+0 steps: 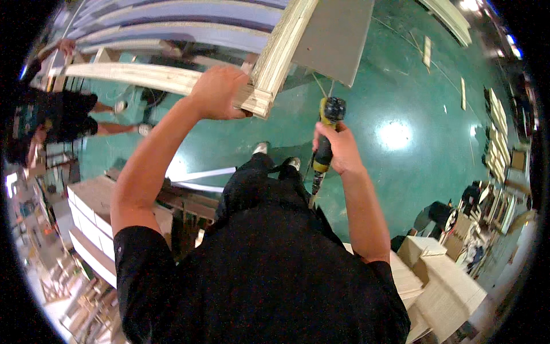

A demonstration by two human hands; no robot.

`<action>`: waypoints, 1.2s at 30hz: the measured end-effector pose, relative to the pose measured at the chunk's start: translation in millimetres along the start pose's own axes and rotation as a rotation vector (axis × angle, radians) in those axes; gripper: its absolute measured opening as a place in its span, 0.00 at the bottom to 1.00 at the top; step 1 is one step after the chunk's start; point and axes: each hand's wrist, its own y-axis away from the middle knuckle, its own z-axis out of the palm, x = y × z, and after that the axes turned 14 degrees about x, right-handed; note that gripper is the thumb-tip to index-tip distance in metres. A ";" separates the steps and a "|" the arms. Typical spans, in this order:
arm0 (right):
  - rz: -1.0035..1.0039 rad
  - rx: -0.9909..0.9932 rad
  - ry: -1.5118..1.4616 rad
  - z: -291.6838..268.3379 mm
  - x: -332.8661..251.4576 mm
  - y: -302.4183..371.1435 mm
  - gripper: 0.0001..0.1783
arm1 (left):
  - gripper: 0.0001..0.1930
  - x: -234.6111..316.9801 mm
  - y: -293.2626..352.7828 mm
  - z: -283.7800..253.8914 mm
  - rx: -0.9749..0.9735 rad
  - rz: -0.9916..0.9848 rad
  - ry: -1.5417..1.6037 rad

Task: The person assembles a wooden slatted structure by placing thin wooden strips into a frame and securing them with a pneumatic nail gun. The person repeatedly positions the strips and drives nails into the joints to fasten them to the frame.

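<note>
My left hand (220, 92) is closed over the corner of a pale wooden frame (143, 74), its fingers curled round the lower rail near the plywood end piece. In my right hand (342, 148) is a yellow and black cordless drill (323, 150), gripped round its dark middle. The drill is held apart from the frame, to the right of its corner, with a narrow end pointing down toward my leg. A flat grey-brown panel (332, 40) adjoins the frame's right side. Several slats cross the frame's inside.
At the left another person (48, 123) stands by the frame's far end, a hand (66, 47) on it. Stacked boards (94, 200) lie behind me on the left, pale wooden boxes (447, 286) behind on the right. Loose strips (427, 53) lie on the green floor (395, 172).
</note>
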 end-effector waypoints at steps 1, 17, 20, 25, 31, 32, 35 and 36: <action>-0.014 -0.029 -0.013 10.0 -2.8 5.2 0.14 | 0.32 -1.9 -2.7 -2.7 -0.057 -0.009 0.024; -0.128 0.277 -0.018 137.7 -2.0 61.8 0.24 | 0.24 -3.8 -7.0 -18.8 -0.113 0.043 0.086; -0.179 0.334 0.028 135.7 1.0 61.7 0.24 | 0.25 -5.9 -3.3 -17.8 -0.098 0.059 0.078; -0.298 0.484 0.041 146.3 0.5 53.0 0.21 | 0.24 -8.5 -4.0 -16.8 -0.145 0.057 0.068; -0.220 0.435 0.006 151.2 -5.2 56.3 0.18 | 0.23 -7.4 -7.7 -22.7 -0.166 0.057 0.054; -0.257 0.450 0.019 151.8 -3.0 54.6 0.18 | 0.23 -7.6 -8.1 -22.5 -0.167 0.059 0.050; -0.134 0.354 -0.005 151.2 -8.8 64.6 0.19 | 0.22 -8.4 -7.4 -19.9 -0.175 0.066 0.035; -0.190 0.368 0.021 151.7 -6.3 61.6 0.19 | 0.22 -9.1 -7.1 -18.9 -0.169 0.067 0.036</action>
